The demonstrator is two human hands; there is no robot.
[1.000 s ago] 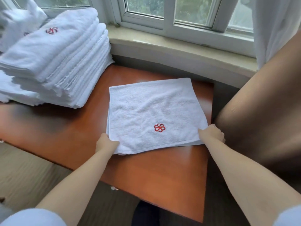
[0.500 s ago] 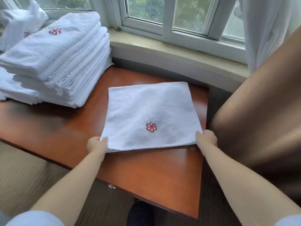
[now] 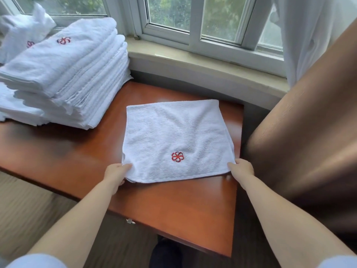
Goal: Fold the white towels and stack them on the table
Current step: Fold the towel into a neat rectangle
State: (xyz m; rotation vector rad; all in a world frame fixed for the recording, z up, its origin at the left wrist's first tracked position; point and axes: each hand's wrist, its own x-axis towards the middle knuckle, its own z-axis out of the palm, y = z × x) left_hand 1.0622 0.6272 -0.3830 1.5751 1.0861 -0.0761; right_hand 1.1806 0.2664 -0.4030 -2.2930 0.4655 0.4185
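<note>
Item: folded white towel [image 3: 176,140], red pinwheel emblem [image 3: 177,156] near its front edge. It lies flat on the orange-brown wooden table [image 3: 173,206], right of the tall stack of folded towels [image 3: 63,78] and well apart from it, its far edge toward the window sill [image 3: 202,60].

Left hand [image 3: 116,172]: pinching the towel's near left corner, thumb on top.
Right hand [image 3: 242,167]: gripping the near right corner, fingers curled over the edge.

Governing relation: the towel stretches away from both hands, toward the sill; each hand is equally near its own corner. The stack lies to the towel's left, so the left arm is the nearer one. The next move is probably a lift across to the stack, or one more fold.

Also present: loose white towel [image 3: 23,29] behind the stack; brown curtain [image 3: 309,142] right of the table.
</note>
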